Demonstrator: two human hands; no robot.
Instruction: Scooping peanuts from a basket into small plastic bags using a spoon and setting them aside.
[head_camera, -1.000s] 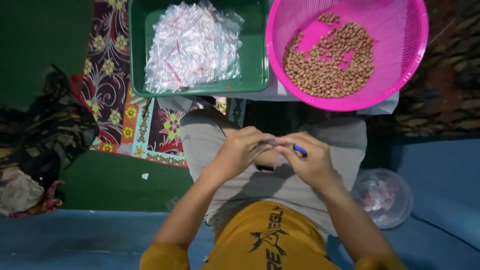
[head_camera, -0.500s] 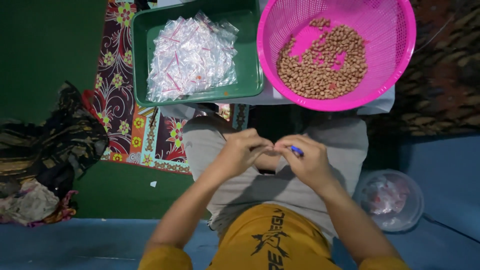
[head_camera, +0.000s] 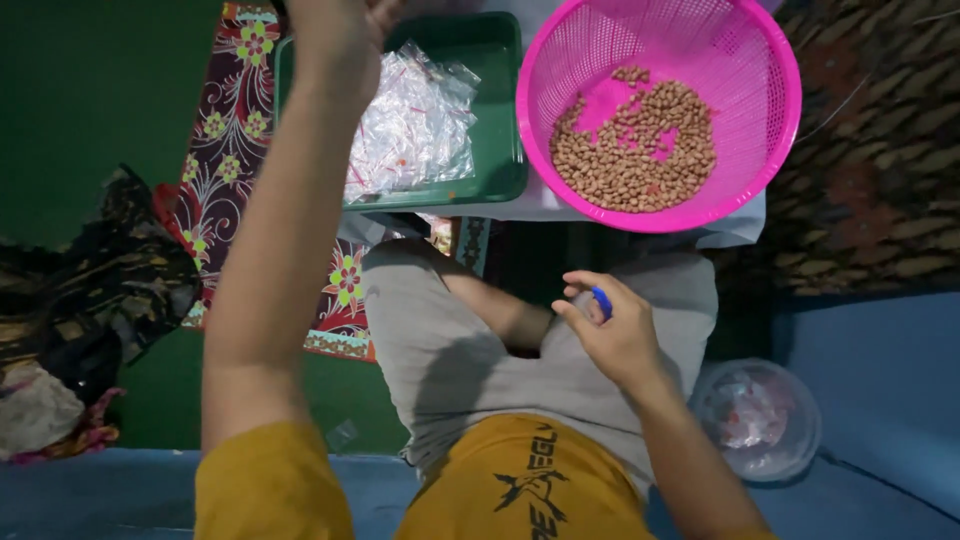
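At lower centre, over your lap, your right hand (head_camera: 612, 335) pinches a small blue object (head_camera: 601, 301) between curled fingers. Higher up, your left hand (head_camera: 335, 25) reaches the green tray (head_camera: 500, 120) of clear plastic bags (head_camera: 415, 125) (its grip is cut off by the frame edge, so I cannot tell). The pink basket (head_camera: 760, 60) of peanuts (head_camera: 635, 145) sits at upper right.

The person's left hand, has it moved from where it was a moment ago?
Yes. The left hand has risen from the lap, away from the right hand, and now reaches over the green plastic tray of clear plastic packets.
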